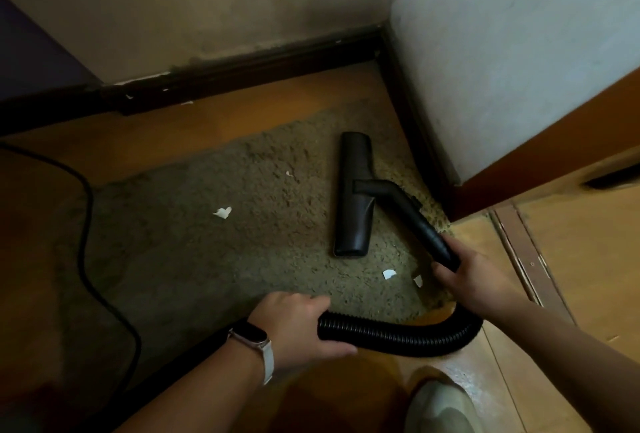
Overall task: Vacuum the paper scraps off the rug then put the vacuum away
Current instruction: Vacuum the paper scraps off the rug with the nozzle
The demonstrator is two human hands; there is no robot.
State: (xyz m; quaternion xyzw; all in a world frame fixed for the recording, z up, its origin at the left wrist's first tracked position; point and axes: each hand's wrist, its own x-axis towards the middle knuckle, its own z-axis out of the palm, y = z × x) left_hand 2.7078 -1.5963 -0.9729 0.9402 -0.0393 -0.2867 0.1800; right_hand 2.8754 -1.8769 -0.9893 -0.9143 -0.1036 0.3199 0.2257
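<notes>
Rug (207,259), hose (398,332) hidden inside left hand (298,328)

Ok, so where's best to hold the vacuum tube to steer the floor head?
The smooth rigid tube near its upper end, from the right, where the right hand grips it: it looks stiff and slants up from the floor head, unlike the ribbed hose.
</notes>
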